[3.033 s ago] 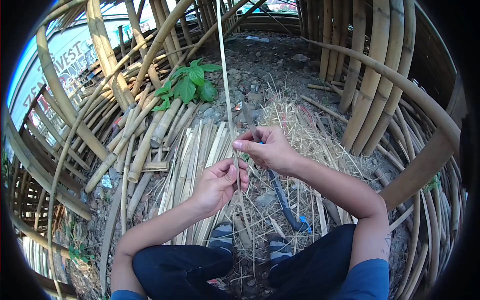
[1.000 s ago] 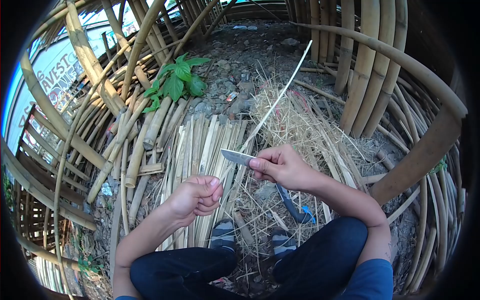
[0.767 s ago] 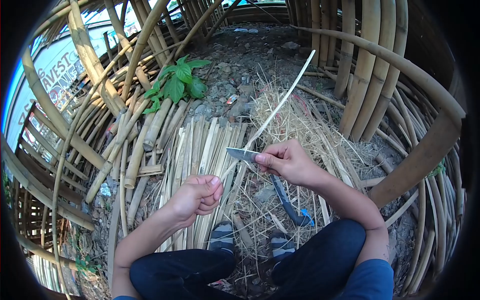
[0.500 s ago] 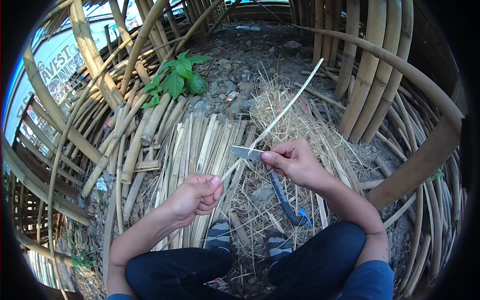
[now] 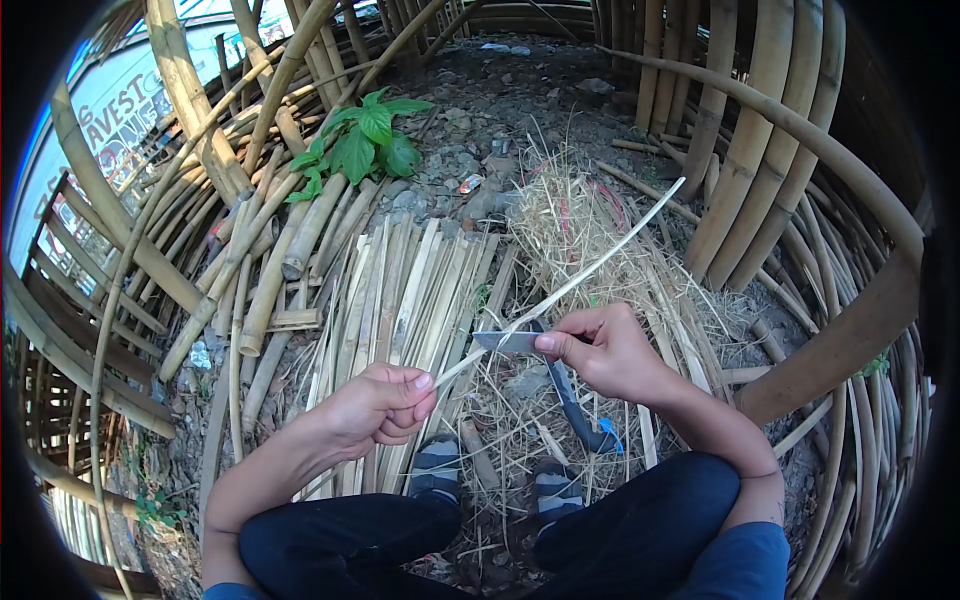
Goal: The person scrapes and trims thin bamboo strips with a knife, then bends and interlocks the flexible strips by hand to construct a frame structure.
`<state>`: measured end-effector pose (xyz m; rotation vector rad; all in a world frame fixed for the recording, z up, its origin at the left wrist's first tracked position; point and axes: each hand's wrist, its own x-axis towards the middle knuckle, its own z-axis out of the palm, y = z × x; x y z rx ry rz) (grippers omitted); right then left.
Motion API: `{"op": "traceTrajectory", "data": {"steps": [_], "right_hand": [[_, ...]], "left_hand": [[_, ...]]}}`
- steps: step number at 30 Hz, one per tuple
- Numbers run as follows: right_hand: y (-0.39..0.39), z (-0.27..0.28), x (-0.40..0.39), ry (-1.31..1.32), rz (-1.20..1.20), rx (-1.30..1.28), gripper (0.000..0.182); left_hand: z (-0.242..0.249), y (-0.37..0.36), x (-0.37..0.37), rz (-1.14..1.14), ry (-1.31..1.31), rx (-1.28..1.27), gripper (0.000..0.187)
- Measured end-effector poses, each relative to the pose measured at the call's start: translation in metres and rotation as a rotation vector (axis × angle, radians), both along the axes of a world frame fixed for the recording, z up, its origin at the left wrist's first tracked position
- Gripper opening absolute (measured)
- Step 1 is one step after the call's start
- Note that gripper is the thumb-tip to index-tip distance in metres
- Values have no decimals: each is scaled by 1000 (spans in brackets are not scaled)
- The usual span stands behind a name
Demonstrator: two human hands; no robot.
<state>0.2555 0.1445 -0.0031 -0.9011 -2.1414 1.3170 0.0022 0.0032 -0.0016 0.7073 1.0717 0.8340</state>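
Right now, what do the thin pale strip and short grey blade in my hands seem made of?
The long, thin, pale strip: probably bamboo, matt and straw-coloured like the jointed tan poles nearby. The short, pointed grey blade: likely steel, its flat face showing a dull sheen; exact alloy unclear.

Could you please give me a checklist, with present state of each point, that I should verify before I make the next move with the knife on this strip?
1. Left hand has a grip on the strip: ok.
2. Right hand has a grip on the knife: ok.
3. Knife lies across the strip in this view: ok.
4. Left fingers are apart from the knife: ok.
5. Knife is sharp enough: cannot tell from the picture.
6. Ground in front of the feet is tidy: not ok, a dark tool and loose straw lie there.
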Motion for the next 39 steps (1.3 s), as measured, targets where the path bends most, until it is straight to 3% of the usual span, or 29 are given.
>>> {"op": "traceTrajectory", "data": {"steps": [7,9,13,15,16,18,19,21,22,24,33,39], "right_hand": [[4,-23,-9,-39,110,244,36],[7,-23,-8,-77,91,735,38],[7,-34,-14,10,-42,1014,40],[8,-37,-18,75,69,538,43],[12,-40,-18,77,68,540,43],[18,-45,-19,391,457,-879,46],[16,-45,-21,392,458,-878,46],[9,-45,-25,335,328,-501,47],[8,-45,-25,336,325,-502,47],[8,-40,-24,186,274,-153,43],[5,-13,-19,216,435,-724,33],[-2,-17,-19,141,300,-525,33]], "left_hand": [[-6,-1,0,20,25,-28,34],[-3,-1,-1,41,36,-21,33],[3,-2,10,93,88,22,33],[4,-2,14,99,101,46,33],[5,-2,15,110,117,75,33],[7,-1,14,117,109,82,33],[6,-1,14,124,97,87,33],[6,0,14,127,97,84,33],[6,0,14,128,96,78,34],[6,0,17,126,117,74,34],[-1,-1,30,71,169,50,34],[1,-2,17,47,67,-4,34]]}}
